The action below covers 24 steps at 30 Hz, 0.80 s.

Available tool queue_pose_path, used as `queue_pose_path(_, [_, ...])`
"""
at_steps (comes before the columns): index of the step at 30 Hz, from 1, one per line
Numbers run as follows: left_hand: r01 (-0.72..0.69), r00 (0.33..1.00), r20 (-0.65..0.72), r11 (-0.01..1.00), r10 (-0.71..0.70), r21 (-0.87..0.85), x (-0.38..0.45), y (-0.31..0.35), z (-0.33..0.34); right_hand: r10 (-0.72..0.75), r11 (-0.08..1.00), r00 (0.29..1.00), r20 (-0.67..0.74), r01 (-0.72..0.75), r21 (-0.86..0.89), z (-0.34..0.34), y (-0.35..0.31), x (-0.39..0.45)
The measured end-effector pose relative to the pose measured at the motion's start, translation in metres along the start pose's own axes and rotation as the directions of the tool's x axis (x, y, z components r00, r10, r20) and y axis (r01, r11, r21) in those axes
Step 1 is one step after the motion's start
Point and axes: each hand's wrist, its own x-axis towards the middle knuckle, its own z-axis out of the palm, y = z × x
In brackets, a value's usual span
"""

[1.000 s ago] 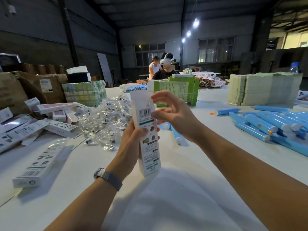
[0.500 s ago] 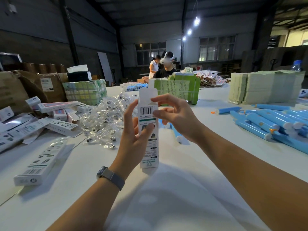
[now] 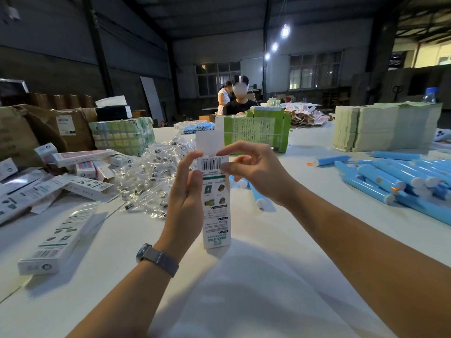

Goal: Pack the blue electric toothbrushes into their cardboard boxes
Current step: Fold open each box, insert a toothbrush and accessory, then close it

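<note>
The left hand [image 3: 185, 198] grips a cardboard box [image 3: 216, 203] upright at the centre of the view, fingers curled round its left edge and its long axis running from 12 to 6 o'clock. The right hand [image 3: 253, 172] pinches the box's top corner by the barcode, just under the raised lid flap [image 3: 210, 140], so the mouth at 12 o'clock looks open to receive a brush. The blue toothbrushes [image 3: 390, 176] lie in a heap at 3 o'clock, well apart from the box and nearer the right hand; a couple more [image 3: 256, 195] rest just behind the box. By my reading, the right hand is the one to fetch. The white tabletop [image 3: 244, 301] also carries boxes [image 3: 53, 242] at 9 o'clock and plastic-wrapped brush heads [image 3: 151, 176] at 10. Beyond is a dim warehouse hall.
</note>
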Motion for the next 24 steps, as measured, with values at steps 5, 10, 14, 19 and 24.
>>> queue_pose_path(5, [-0.017,1.0,0.004,1.0,0.017,0.023,0.0001,0.002,0.0003,-0.051,0.998,0.998,-0.048,0.052,0.021,0.0023,-0.0031,0.0021])
queue_pose_path(10, [-0.002,1.0,-0.005,1.0,0.002,0.018,0.0007,0.0009,0.0005,-0.073,0.996,0.995,-0.075,0.077,0.054,0.0008,-0.0066,0.0028])
queue_pose_path(14, [-0.015,0.999,-0.035,1.0,0.016,0.006,0.0005,0.0001,0.0021,-0.085,0.996,0.994,-0.073,0.087,0.024,0.001,-0.0068,0.003])
queue_pose_path(19, [-0.003,1.0,-0.025,0.999,0.002,-0.041,-0.003,0.0014,0.0036,-0.075,0.996,0.997,-0.004,0.074,-0.038,0.0003,-0.0083,0.0039])
queue_pose_path(24, [-0.02,1.0,-0.002,0.999,0.02,0.028,-0.0008,0.0013,0.0032,-0.094,0.993,0.995,-0.019,0.093,-0.069,-0.0002,-0.007,0.0029])
